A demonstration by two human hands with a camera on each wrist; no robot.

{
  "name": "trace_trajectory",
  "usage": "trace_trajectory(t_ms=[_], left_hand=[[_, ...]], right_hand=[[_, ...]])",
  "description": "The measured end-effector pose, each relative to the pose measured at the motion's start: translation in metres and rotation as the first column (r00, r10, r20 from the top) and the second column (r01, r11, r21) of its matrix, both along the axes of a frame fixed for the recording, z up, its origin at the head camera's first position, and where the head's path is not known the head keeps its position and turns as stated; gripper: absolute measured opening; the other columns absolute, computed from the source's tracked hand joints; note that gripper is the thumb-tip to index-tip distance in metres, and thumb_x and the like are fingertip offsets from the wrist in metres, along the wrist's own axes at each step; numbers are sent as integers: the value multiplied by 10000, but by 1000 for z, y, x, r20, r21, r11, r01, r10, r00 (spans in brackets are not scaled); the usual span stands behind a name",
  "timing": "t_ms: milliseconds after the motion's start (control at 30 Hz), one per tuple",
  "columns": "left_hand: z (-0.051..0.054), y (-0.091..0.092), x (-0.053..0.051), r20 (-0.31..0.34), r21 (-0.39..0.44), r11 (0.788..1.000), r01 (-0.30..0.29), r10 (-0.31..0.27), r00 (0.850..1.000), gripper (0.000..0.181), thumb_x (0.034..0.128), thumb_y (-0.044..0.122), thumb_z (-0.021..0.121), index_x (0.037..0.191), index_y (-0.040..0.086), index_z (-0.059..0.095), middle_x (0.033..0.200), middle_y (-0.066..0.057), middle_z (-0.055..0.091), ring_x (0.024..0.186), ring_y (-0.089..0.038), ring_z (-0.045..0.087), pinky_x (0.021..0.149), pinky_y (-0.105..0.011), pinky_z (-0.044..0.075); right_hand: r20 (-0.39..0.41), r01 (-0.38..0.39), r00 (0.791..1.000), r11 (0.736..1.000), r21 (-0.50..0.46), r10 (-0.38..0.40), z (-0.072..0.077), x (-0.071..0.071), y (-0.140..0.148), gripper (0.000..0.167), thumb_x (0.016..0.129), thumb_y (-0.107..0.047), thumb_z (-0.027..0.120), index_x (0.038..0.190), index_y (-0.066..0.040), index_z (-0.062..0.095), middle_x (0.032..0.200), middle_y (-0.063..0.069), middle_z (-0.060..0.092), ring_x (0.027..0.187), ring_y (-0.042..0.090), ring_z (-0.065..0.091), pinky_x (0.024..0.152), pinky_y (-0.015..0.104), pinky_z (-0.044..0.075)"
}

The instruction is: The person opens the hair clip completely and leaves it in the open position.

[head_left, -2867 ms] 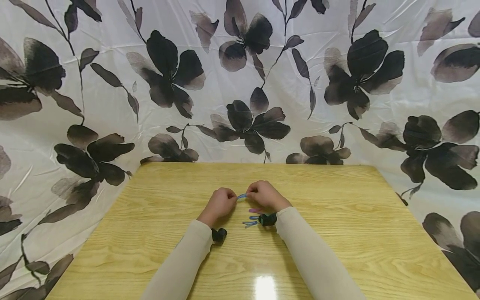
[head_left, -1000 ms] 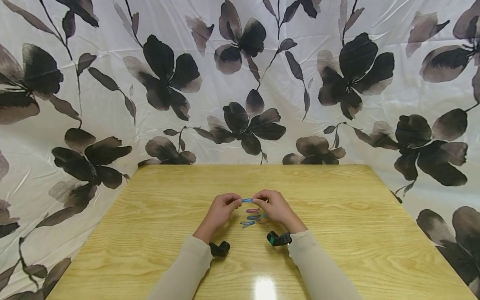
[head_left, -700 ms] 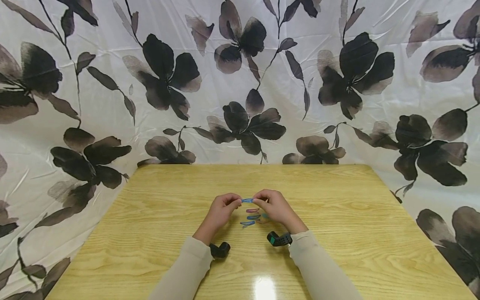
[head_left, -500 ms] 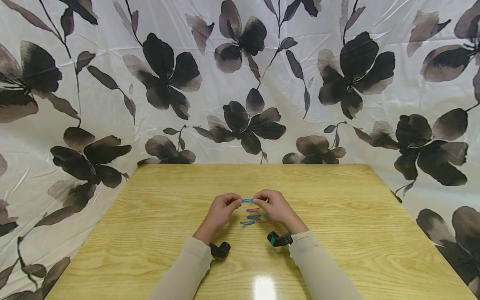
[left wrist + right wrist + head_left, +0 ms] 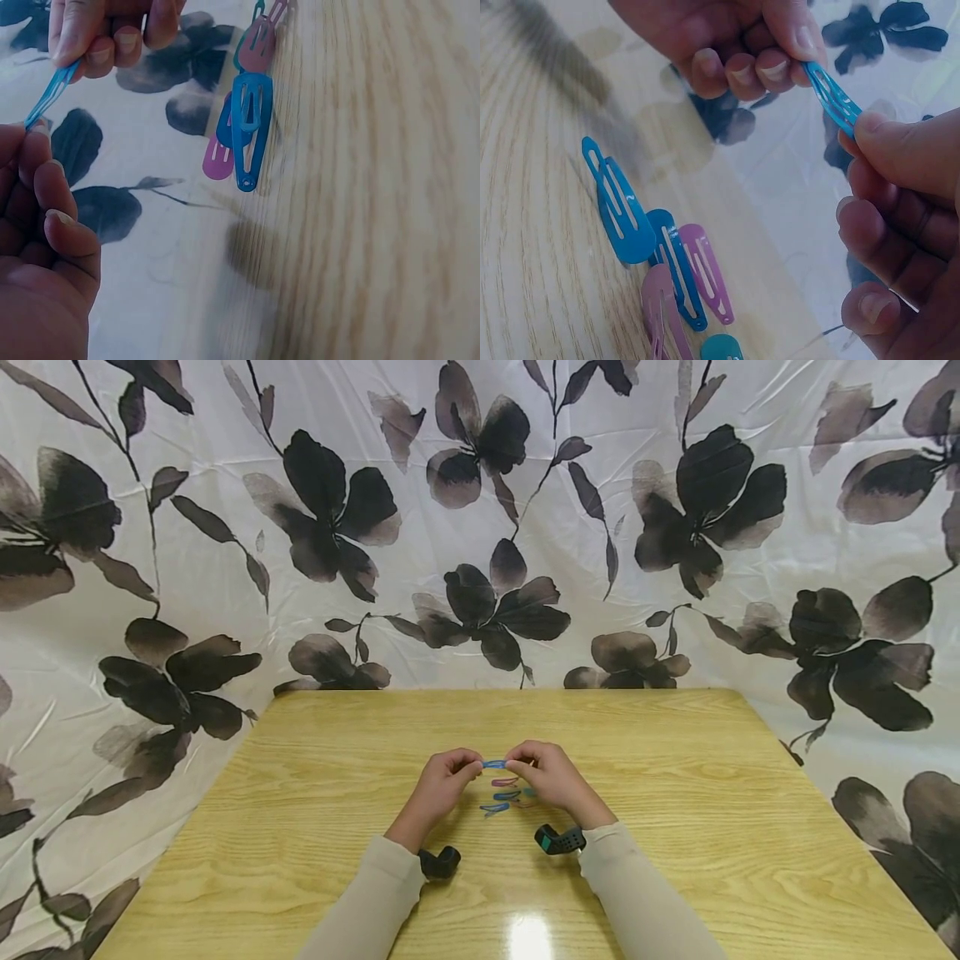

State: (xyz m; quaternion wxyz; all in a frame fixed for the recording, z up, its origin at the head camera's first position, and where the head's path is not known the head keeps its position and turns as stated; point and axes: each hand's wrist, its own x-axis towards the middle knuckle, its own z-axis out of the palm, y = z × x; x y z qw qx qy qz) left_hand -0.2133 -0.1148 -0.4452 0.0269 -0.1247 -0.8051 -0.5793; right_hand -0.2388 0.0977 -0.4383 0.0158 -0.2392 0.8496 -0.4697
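Note:
A blue snap hair clip (image 5: 831, 96) is stretched between both hands above the table. My left hand (image 5: 442, 781) pinches one end with thumb and fingertips, while my right hand (image 5: 551, 772) pinches the other end. Just below them several more clips lie on the wood. Nearest me is a blue clip (image 5: 634, 236) with its parts spread apart. Beside it lie another blue clip (image 5: 676, 279), a purple-pink clip (image 5: 714, 281), a dusty pink clip (image 5: 657, 289) and a teal clip (image 5: 721, 347), partly cut off by the right wrist view's edge.
The wood-grain table (image 5: 337, 735) carries the clips near its middle. Behind it hangs a white cloth (image 5: 420, 543) with dark flowers. Black wrist cameras sit on the left wrist (image 5: 440, 862) and right wrist (image 5: 558, 839), close to the tabletop.
Since the earliest frame the hands have come slightly nearer, and the right wrist has drawn back, showing more of the clips on the table. Over the last second the hands stay nearly still.

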Motion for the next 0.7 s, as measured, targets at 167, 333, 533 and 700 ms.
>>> trace_trajectory(t_ms=[167, 333, 533, 700], left_hand=[[0, -1, 0, 3, 5, 1000, 19, -19, 1000, 179, 989, 180, 559, 996, 69, 700, 972, -186, 660, 862, -256, 572, 796, -341, 458], [-1, -2, -1, 19, 4, 1000, 24, -24, 1000, 187, 989, 195, 559, 1010, 70, 696, 983, -166, 662, 889, -278, 573, 798, -335, 453], [0, -1, -1, 31, 7, 999, 40, -41, 999, 202, 995, 134, 538, 1039, -4, 679, 994, -195, 649, 913, -326, 569, 811, -348, 453], [1, -1, -1, 41, 13, 998, 59, -59, 997, 202, 996, 117, 532, 1038, -20, 675, 965, -116, 655, 888, -258, 558, 830, -389, 462]], right_hand=[[-9, -20, 1000, 1000, -15, 20, -1, 0, 0, 162, 969, -278, 590, 976, -170, 711, 952, -7, 676, 724, 189, 549, 642, 277, 467], [7, -38, 999, 999, -38, 39, -2, 0, 0, 171, 972, -267, 586, 997, -145, 704, 974, 50, 681, 816, 288, 605, 691, 279, 483], [22, -45, 999, 998, -43, 46, -4, -2, 2, 172, 975, -274, 581, 1000, -149, 697, 989, 133, 681, 780, 251, 584, 672, 277, 475], [17, -61, 998, 998, -31, 61, -3, -2, 3, 190, 981, -282, 569, 1014, -140, 690, 1000, 155, 675, 756, 182, 559, 675, 280, 470]])
